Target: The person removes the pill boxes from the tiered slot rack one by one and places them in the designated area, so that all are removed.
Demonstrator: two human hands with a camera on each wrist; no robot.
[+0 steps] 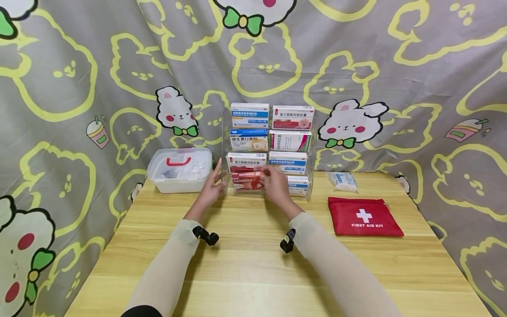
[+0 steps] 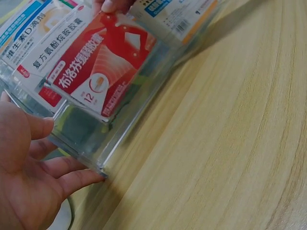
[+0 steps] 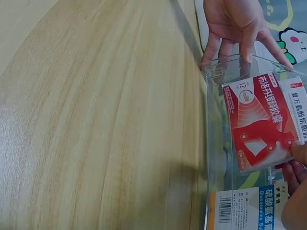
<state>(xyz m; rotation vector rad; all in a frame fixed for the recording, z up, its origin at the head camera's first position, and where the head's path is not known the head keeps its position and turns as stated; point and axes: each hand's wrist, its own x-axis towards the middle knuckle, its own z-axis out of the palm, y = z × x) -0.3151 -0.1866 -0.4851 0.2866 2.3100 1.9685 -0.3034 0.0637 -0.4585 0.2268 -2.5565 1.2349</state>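
Observation:
A clear display rack [image 1: 311, 176] stands at the back of the table, with medicine boxes in its tiers. In the bottom tier at the left sits a red and white medicine box [image 2: 108, 62], slightly tilted in the right wrist view. My right hand [image 1: 276, 184] pinches the upper edge of this box near its right end, thumb in front and fingers behind. Against the rack's left side rests my left hand [image 1: 212, 190], its fingers [image 2: 79, 181] spread and fairly straight, touching the side panel.
Left of the rack is a translucent lidded box [image 1: 180, 176] with a red handle. On the right lie a small plastic-wrapped packet [image 1: 342, 181] and a red first aid pouch [image 1: 364, 218]. A patterned curtain [image 1: 269, 57] hangs behind the wooden table [image 1: 245, 268].

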